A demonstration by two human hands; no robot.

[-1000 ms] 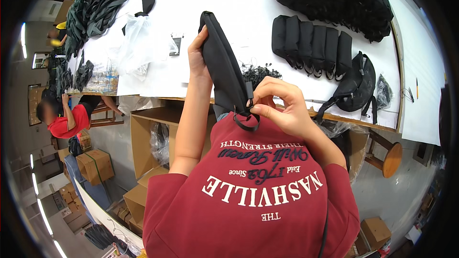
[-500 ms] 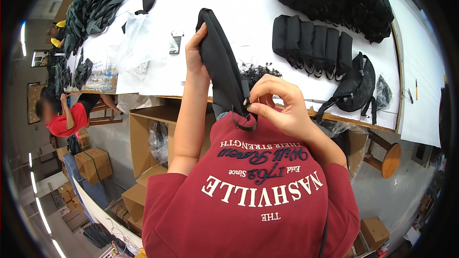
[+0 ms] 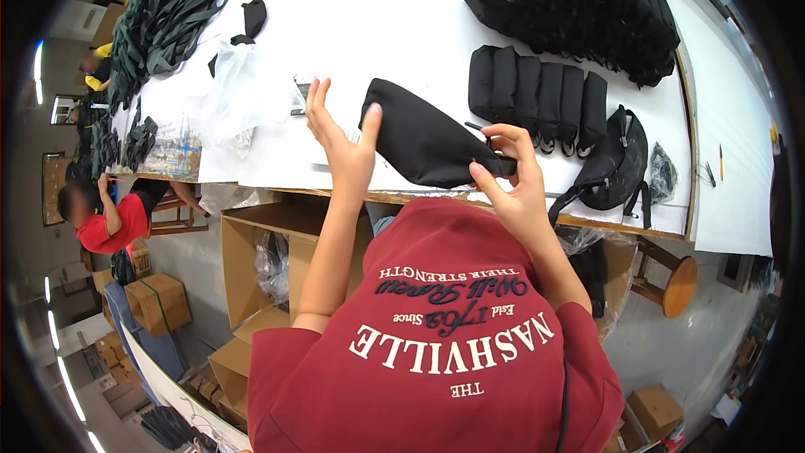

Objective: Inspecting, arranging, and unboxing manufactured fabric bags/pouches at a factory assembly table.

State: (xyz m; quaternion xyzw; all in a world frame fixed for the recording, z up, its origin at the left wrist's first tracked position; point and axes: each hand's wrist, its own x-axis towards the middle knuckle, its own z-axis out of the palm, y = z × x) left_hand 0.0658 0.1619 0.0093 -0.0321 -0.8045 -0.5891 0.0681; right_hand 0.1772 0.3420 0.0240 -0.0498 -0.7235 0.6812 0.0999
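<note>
A black fabric pouch [image 3: 428, 136] hangs slantwise over the table's near edge, its broad side showing. My right hand [image 3: 513, 169] pinches its lower right end between thumb and fingers, where a small strap tab sticks out. At the upper left end is my left hand [image 3: 342, 138], its fingers stretched out and apart. Only the thumb of that hand rests against the pouch. Just to the right stands a row of several similar black pouches [image 3: 537, 96]. A black bag with straps [image 3: 616, 159] lies beyond them, nearer the table's right edge.
A large heap of black pouches [image 3: 570, 13] fills the far right. Dark straps [image 3: 172, 21] are piled far left, near a clear plastic bag [image 3: 231, 96]. Below the table edge stands an open cardboard box [image 3: 251, 273]. A person in red [image 3: 113, 222] sits at left; a stool [image 3: 671, 285] stands right.
The pouch has tipped from nearly upright to slanting, with its broad side now showing. My left hand has loosened its grip and spread its fingers. My right hand has risen slightly and moved right.
</note>
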